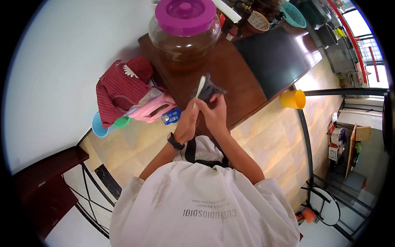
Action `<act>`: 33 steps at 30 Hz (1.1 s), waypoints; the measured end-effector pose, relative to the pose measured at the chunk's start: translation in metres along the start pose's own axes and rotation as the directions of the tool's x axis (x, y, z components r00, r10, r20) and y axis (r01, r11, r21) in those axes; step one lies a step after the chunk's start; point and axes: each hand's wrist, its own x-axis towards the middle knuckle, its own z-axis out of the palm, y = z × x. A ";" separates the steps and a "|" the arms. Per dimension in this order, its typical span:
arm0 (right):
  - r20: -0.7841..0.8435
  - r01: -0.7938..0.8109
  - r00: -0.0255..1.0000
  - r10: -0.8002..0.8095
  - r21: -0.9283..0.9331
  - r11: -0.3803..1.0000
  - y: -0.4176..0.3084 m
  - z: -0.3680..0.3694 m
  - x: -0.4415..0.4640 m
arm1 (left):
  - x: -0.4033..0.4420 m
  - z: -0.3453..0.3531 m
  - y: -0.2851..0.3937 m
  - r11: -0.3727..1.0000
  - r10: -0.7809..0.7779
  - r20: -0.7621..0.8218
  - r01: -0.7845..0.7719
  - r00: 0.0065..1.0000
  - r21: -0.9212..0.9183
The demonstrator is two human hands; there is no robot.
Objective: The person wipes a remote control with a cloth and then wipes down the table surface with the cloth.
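Left hand grasps a slim white strip, long axis roughly toward the purple-lidded jar; right hand pinches crumpled dark material.

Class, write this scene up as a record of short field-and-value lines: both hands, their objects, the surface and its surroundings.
Left hand: pinches the lower end of a slender white object; black wristband on wrist
Right hand: fingers touch a crumpled dark grey object; grip firmness unclear
Surface: reddish-brown wooden table
On surface: round clear glass jar with purple lid; flat black panel
Left of table: maroon striped cloth; pink plastic container
Right of table: round yellow plastic bucket
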 end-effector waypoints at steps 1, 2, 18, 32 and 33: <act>-0.023 0.034 0.999 -0.033 0.065 0.997 0.003 0.004 0.006 | 0.000 -0.001 0.001 1.000 0.003 -0.004 -0.003 1.000 -0.003; -0.048 0.069 0.997 -0.064 0.129 0.989 0.001 0.009 0.010 | 0.000 -0.002 0.002 1.000 0.005 -0.008 -0.005 1.000 -0.006; 0.205 0.306 0.944 -0.258 -0.253 0.918 -0.003 -0.007 -0.015 | 0.009 0.002 -0.006 0.928 -0.109 -0.160 0.043 0.981 -0.369; 0.230 0.088 0.969 -0.095 0.038 0.995 0.004 0.008 0.001 | 0.002 -0.007 -0.001 0.926 -0.163 -0.078 0.125 0.984 -0.357; 0.213 0.100 0.971 -0.114 0.073 0.992 0.005 0.008 -0.001 | 0.001 -0.005 -0.004 0.936 -0.164 -0.094 0.125 0.982 -0.329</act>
